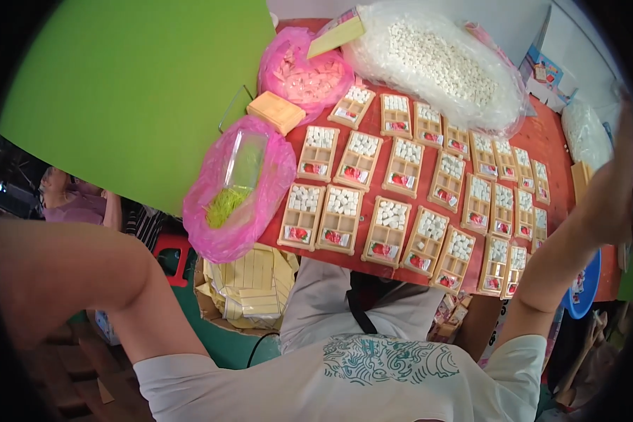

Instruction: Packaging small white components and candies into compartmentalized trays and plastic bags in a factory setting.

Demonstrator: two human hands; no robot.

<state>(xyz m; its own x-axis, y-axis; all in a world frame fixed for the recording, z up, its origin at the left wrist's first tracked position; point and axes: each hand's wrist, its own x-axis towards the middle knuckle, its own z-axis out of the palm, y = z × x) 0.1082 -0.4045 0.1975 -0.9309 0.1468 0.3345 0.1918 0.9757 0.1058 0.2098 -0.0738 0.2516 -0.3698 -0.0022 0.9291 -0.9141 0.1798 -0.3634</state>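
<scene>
My left arm [130, 295] bends out past the left edge, so my left hand is out of the picture. My right arm [555, 267] rises along the right side, and its hand is lost beyond the dark rim. Neither hand shows touching anything. In front of me, rows of small wooden trays [344, 224] with compartments cover a red table [373, 119]. Each tray has white cube-like pieces [389, 212] at its far end. Small red-and-white packets [383, 250] lie in the near compartments, while other compartments show bare wood.
Pink bags hold green shreds [226, 206] with a clear container [245, 158], and pink pieces [313, 77]. A wooden block [276, 111] lies between them. Behind is a large clear bag [436, 63] of white pieces. A green panel [133, 91] fills the left; a blue basin [585, 285] stands right. People work nearby.
</scene>
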